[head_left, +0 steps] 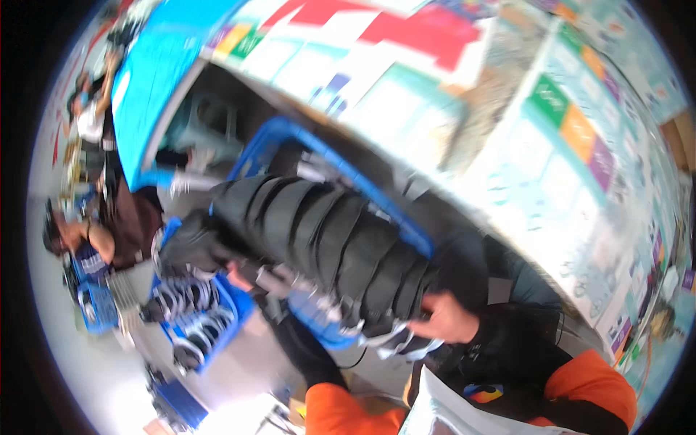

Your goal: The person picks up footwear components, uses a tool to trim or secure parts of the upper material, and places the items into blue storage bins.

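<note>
Partly hidden, left hand (239,278) at black layered stack (319,228), finger state untellable, right hand (451,319) clasping near end, fingers bent, blue crate (362,188) partly covered.

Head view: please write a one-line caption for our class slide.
Right hand gripping one end of a row of black pieces, left hand by its other end, near a blue crate.

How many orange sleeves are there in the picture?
2, both lower than the black stack: the left orange sleeve near the bottom middle, the right orange sleeve at the lower right. More could be hidden or too blurry to see.
</note>
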The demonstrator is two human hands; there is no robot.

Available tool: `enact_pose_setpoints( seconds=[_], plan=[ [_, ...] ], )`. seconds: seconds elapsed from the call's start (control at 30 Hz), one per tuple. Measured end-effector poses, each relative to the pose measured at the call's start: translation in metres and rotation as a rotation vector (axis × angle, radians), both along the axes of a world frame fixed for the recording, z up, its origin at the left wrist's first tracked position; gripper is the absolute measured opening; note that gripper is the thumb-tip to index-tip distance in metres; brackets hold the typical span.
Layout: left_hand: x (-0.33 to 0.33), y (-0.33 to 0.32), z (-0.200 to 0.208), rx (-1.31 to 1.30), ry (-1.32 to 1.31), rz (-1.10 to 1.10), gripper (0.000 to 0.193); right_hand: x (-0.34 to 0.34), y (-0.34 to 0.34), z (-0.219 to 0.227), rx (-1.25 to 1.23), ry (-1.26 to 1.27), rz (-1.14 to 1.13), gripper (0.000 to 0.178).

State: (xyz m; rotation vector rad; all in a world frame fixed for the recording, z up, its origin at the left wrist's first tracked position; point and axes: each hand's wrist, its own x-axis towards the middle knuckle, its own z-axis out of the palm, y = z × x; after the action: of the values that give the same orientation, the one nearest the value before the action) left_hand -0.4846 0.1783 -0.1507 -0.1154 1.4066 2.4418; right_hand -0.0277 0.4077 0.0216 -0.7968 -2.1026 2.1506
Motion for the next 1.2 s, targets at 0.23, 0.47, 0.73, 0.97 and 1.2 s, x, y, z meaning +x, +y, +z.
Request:
enact_pose_setpoints(
  seconds=[0.23, 0.47, 0.73, 0.97, 1.2],
  plan=[
    [-0.013, 0.184, 0.375, -0.421, 0.769, -0.186, 0.055, -0.006, -0.047, 0.045, 0.201, 0.583, -0.432, 0.028],
    [0.112, 0.459, 0.534, -1.008, 1.537, -0.813, 0.062, -0.061, -0.025, 0.137, 0.054, 0.646, -0.872, 0.039],
    [0.223, 0.578, 0.465, -1.26, 1.902, -0.946, 0.072, -0.109, 0.011, 0.144, 0.353, 0.709, -1.132, 0.024],
    [0.212, 0.471, 0.554, -1.078, 2.019, -0.991, 0.078, -0.118, 0.02, 0.152, 0.076, 0.796, -0.922, 0.027],
    [0.239, 0.278, 0.538, -0.831, 1.929, -0.857, 0.064, -0.178, 0.053, 0.14, 0.377, 0.706, -1.216, 0.033]
  ],
)
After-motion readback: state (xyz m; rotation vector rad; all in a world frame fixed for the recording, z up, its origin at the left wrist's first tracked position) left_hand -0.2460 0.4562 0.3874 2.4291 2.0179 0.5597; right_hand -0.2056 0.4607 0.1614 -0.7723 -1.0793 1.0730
